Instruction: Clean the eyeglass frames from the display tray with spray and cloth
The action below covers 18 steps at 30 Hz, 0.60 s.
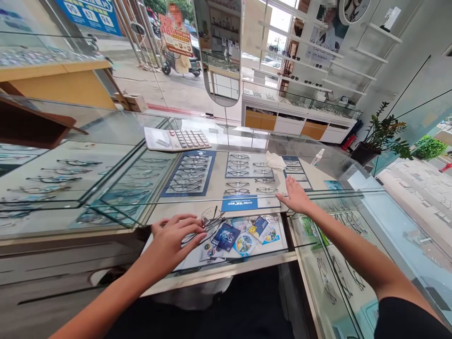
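Note:
My left hand (180, 235) hangs palm down over the left part of a pulled-out display drawer (264, 260), fingers stretched out. Right by its fingertips is a pair of thin-framed eyeglasses (212, 217); whether the fingers touch it is hard to tell. More frames lie partly hidden under that hand. In the drawer are a dark blue packet (226, 236) and round colour-wheel cards (244, 244). Reaching forward, my right hand (294, 195) is open with fingers apart, low over the glass counter top. A crumpled white cloth (275, 161) lies just beyond it.
A calculator (176, 140) rests on the glass top, and a small spray bottle (317, 157) stands at the right. Beneath the glass, eyeglasses fill a blue-edged tray (189, 173). Past the counter are a tall mirror (222, 52), a potted plant (379, 134) and a person outside.

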Each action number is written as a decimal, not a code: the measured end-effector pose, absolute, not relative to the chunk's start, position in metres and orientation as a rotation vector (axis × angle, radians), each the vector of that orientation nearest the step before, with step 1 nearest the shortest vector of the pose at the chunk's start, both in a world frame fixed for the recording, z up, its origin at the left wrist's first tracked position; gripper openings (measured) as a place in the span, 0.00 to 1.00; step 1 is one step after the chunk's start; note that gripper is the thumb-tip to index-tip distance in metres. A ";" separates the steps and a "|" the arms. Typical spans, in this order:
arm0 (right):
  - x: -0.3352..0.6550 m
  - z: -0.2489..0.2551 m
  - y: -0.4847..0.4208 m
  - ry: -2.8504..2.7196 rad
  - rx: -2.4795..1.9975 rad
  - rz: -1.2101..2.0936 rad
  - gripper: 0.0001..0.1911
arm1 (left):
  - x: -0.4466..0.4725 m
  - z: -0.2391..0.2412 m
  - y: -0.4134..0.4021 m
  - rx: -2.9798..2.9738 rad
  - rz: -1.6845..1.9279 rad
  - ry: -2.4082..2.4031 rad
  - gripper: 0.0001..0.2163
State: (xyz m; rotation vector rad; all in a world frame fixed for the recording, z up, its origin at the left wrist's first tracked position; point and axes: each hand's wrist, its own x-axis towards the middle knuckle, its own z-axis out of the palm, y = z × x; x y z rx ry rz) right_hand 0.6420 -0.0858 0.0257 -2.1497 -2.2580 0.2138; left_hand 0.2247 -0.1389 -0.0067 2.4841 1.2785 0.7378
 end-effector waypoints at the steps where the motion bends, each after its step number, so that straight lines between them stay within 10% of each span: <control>1: 0.635 0.029 -0.083 -2.298 -2.096 0.221 0.53 | 0.226 -0.008 -0.139 2.476 0.746 1.300 0.14; 6: 0.618 0.060 -0.036 -2.085 -2.101 0.058 0.23 | 0.231 -0.009 -0.140 2.433 0.786 1.397 0.14; 18: 0.602 0.043 0.034 -2.162 -2.085 0.049 0.26 | 0.236 -0.014 -0.139 2.384 0.797 1.451 0.13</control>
